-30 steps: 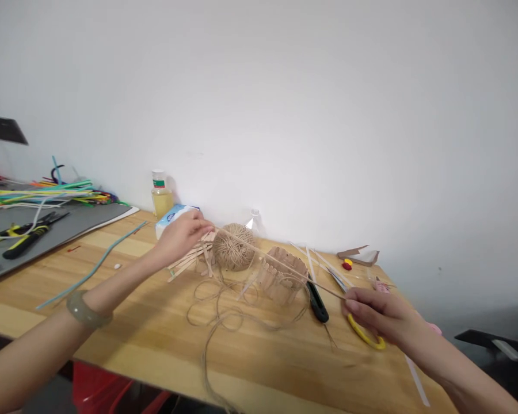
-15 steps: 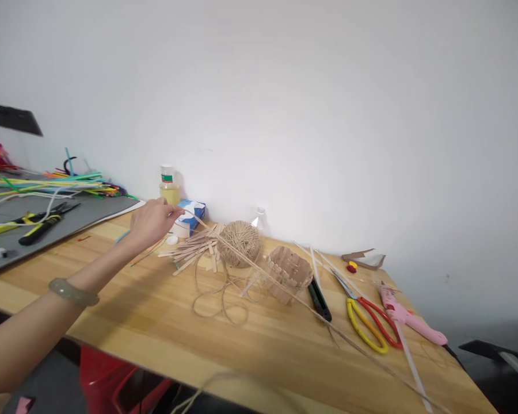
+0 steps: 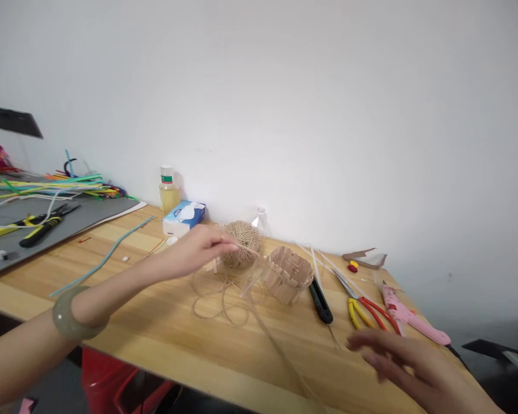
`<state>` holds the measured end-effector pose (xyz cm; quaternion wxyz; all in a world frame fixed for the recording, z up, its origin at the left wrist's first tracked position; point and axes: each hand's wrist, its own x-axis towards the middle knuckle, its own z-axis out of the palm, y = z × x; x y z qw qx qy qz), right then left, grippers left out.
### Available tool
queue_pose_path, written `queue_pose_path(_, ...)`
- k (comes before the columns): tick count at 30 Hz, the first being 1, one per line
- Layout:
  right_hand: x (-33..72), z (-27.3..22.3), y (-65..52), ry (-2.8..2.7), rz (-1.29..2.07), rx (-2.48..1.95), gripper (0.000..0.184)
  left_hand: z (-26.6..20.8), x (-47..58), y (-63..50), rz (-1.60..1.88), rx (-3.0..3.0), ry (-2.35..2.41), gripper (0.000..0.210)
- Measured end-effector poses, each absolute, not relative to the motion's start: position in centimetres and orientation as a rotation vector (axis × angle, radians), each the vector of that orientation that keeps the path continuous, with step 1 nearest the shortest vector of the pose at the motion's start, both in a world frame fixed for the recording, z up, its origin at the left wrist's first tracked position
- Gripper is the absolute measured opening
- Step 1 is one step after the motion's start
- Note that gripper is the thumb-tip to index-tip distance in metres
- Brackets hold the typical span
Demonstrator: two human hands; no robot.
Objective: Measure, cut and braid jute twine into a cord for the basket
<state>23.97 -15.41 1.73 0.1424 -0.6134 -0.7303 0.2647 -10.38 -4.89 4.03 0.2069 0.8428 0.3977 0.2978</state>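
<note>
Above the wooden table (image 3: 172, 325), outstretched left hand (image 3: 198, 247) with twine (image 3: 248, 249) in a pinch, right hand (image 3: 408, 363) low, loosely spread.

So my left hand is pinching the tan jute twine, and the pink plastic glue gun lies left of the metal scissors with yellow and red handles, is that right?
Not quite: the head view shows the pink glue gun to the right of the scissors. Your left hand is indeed pinching the tan jute twine.
</note>
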Motion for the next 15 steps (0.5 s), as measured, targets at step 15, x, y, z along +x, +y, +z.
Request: queue_pose_path(15, 15.3, 2.5, -10.4, -2.115, 0.852, -1.321, 0.030, 3.7, -5.7, -5.3, 0.506, 2.144, 0.844, 0.032)
